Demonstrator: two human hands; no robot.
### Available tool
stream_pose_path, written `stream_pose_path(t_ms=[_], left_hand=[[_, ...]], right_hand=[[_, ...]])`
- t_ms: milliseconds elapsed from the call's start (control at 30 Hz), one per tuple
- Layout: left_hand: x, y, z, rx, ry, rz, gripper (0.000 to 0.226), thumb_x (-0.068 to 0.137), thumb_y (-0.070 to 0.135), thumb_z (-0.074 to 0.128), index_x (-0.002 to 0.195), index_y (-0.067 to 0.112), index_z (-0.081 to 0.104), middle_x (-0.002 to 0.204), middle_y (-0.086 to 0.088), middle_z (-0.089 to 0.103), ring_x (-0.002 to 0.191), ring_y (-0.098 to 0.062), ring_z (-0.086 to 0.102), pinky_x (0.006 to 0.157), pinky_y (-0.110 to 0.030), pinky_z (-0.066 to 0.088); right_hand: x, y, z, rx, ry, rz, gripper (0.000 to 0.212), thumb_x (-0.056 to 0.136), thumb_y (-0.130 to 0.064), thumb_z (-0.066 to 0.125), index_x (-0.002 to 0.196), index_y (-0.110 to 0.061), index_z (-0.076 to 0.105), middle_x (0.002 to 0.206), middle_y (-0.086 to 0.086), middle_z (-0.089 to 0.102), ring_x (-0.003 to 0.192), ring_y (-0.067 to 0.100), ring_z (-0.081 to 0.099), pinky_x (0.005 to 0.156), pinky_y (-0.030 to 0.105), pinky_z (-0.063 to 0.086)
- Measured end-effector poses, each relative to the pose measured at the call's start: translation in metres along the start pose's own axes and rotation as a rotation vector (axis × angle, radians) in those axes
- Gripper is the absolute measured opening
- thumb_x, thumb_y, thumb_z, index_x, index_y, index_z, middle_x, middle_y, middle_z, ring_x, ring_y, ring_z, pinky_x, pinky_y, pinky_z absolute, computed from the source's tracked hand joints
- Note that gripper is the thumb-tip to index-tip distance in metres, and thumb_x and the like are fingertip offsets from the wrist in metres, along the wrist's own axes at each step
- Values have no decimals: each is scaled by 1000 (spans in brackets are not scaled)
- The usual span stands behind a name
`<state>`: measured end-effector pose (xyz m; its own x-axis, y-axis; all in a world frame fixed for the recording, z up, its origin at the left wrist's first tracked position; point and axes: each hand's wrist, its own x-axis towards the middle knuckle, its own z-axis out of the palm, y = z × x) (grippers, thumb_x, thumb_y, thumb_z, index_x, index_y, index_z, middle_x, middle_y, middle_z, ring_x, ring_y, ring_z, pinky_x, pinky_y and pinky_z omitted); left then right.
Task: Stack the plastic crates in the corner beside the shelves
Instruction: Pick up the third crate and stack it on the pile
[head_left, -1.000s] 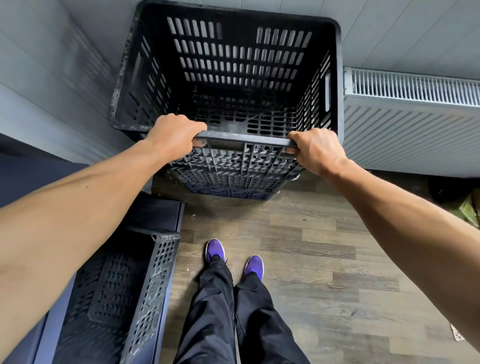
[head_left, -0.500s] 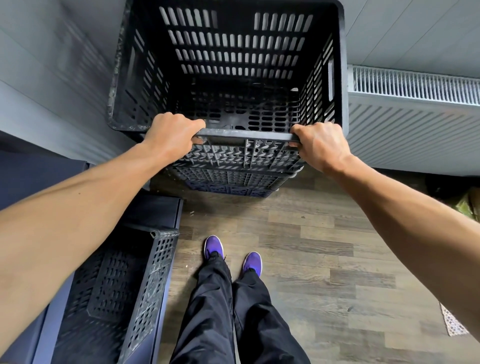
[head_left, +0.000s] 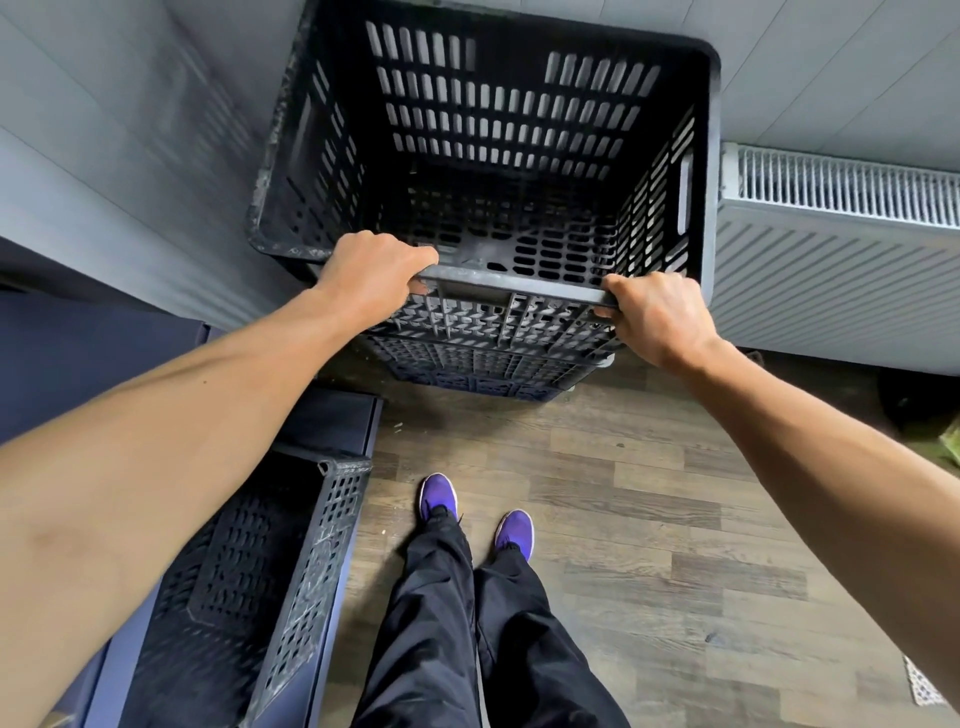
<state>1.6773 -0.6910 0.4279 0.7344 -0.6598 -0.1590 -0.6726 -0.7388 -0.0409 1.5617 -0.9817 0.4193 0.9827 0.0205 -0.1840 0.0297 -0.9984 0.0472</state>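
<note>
Here, top crate (head_left: 498, 171): a black slatted plastic crate is sitting on a pile of other crates (head_left: 488, 369) in the corner, close against the grey walls, with a white radiator (head_left: 831, 249) just beside it on the right.
Left hand (head_left: 371, 280): it is curling tight over the near rim, towards the left end.
Right hand (head_left: 657, 317): it is clamping the same rim at the right end; I judge the two grips are spread to keep the crate level while it is seating on the pile.
Contents: the top crate is holding nothing; its perforated floor is showing bare.
Spare crate (head_left: 270, 582): another black crate is waiting at lower left, tilted, also empty as far as it is showing.
Floor (head_left: 675, 519): wood-look planks are running under the person's purple shoes (head_left: 439, 496).
</note>
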Motion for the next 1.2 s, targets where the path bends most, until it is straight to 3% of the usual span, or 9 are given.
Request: stream_pose_path(t_ms=[267,467,700,933,1100,1200], left_hand=[[-1,4,1,-16,6,6,10,97,23,58,102,15,60,67,-5,63,61,-30,60,51,-32,41],[6,2,-5,-15,44,6,9,95,23,60,90,17,56,56,3,47,54,-26,46,49,-29,27],[-1,15,8,-50,16,18,16,97,24,58,85,15,51,53,4,41,50,-26,45,48,-28,28],[-7,5,0,-45,25,32,14,95,29,60,88,18,54,56,1,47,52,-26,46,50,-29,32],[-8,6,2,-67,15,-19,18,95,27,61,82,18,51,56,-1,52,53,-28,49,49,-30,34],[-8,7,3,-72,13,-34,12,95,24,60,86,17,54,61,-4,58,56,-29,50,51,-31,37]], right_hand=[[-3,6,3,-10,5,-13,17,91,-24,61,101,-10,58,73,15,65,66,35,64,54,33,38],[3,14,-6,11,39,-18,23,95,-33,59,92,-10,56,62,6,51,62,34,63,54,34,40],[-7,18,1,3,25,-25,15,92,-25,61,94,-11,57,66,9,62,53,28,54,53,33,41],[-11,5,0,36,29,-31,19,96,-28,57,94,-9,58,70,14,64,64,35,64,54,34,37],[-11,4,-3,49,7,-25,15,95,-27,59,94,-12,57,70,12,64,64,34,64,56,39,49],[-11,6,-3,48,0,-23,16,95,-28,58,95,-11,57,70,11,63,65,34,63,56,38,46]])
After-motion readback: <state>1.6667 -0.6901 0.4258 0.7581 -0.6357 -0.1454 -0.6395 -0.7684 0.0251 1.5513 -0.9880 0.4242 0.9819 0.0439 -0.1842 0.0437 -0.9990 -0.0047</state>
